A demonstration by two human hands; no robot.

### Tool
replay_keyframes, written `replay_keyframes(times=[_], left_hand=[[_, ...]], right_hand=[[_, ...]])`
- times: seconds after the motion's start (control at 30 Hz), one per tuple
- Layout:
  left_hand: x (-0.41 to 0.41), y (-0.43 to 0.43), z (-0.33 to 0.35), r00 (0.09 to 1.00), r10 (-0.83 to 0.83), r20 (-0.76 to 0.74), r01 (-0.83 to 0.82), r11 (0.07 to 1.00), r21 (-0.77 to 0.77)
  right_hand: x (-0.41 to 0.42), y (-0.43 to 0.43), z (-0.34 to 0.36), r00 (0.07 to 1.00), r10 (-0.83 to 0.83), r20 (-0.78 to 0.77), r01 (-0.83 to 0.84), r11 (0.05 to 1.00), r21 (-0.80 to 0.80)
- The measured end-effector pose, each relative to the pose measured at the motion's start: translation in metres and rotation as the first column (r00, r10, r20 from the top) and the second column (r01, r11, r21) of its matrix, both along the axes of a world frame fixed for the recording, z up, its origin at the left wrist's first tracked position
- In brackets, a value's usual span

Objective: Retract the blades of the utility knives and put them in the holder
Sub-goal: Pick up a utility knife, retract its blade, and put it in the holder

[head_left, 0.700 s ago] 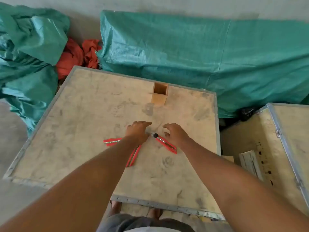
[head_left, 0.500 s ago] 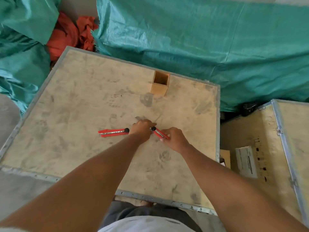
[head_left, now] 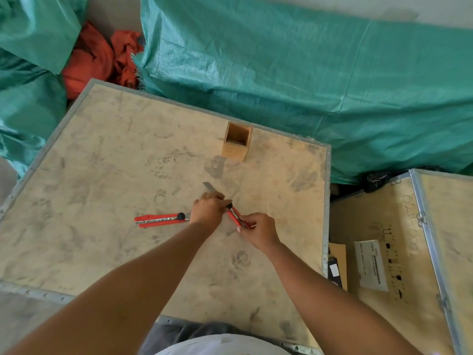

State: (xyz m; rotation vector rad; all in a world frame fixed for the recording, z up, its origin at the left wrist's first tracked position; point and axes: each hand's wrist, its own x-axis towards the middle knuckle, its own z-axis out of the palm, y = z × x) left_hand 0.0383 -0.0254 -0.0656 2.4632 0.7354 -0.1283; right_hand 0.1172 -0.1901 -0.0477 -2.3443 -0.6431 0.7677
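Light: bright, even daylight, no glare.
Shadows: faint, soft under the left hand (head_left: 208, 210) and right hand (head_left: 258, 230).
Sharpness: slightly soft throughout.
Distortion: wide-angle bending away from the hands, toward frame edges.

**Two red knives, one wooden holder**

One red utility knife (head_left: 160, 219) lies flat, left of centre. A second red knife (head_left: 236, 217) is held up, its grey blade (head_left: 210, 187) extended far-left. The open-topped holder (head_left: 236, 141) stands upright farther back.
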Motion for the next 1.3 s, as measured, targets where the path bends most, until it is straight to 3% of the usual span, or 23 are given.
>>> replay_keyframes(times=[0.13,0.27,0.37,0.4,0.63,0.77,1.1,1.3], left_hand=[[-0.004,-0.009,0.018,0.895,0.339,0.289,-0.254,0.922,-0.291],[-0.006,-0.018,0.058,0.714,0.666,0.216,-0.418,0.653,-0.631],[-0.006,-0.017,0.079,0.693,0.718,0.072,-0.35,0.421,-0.837],[-0.007,-0.015,0.084,0.692,0.719,0.065,-0.318,0.385,-0.866],[-0.023,0.001,0.11,0.699,0.709,0.094,-0.223,0.341,-0.913],[-0.035,0.007,0.121,0.736,0.667,0.117,-0.141,0.32,-0.937],[-0.067,0.019,0.139,0.873,0.455,0.179,-0.064,0.47,-0.88],[-0.082,0.023,0.144,0.886,0.43,0.175,-0.104,0.551,-0.828]], right_hand=[[-0.002,0.004,0.013,0.995,-0.092,0.025,0.087,0.985,0.15],[-0.003,0.013,0.032,0.986,-0.166,0.031,0.149,0.941,0.305],[-0.007,0.018,0.044,0.986,-0.159,0.04,0.134,0.921,0.365],[-0.009,0.019,0.048,0.987,-0.15,0.051,0.12,0.915,0.385],[-0.028,0.024,0.072,0.985,-0.127,0.121,0.058,0.886,0.459],[-0.033,0.025,0.084,0.988,-0.151,-0.017,0.14,0.866,0.48],[-0.03,0.043,0.12,0.996,0.023,0.082,-0.057,0.897,0.439],[-0.027,0.052,0.136,0.996,-0.084,-0.04,0.093,0.861,0.5]])
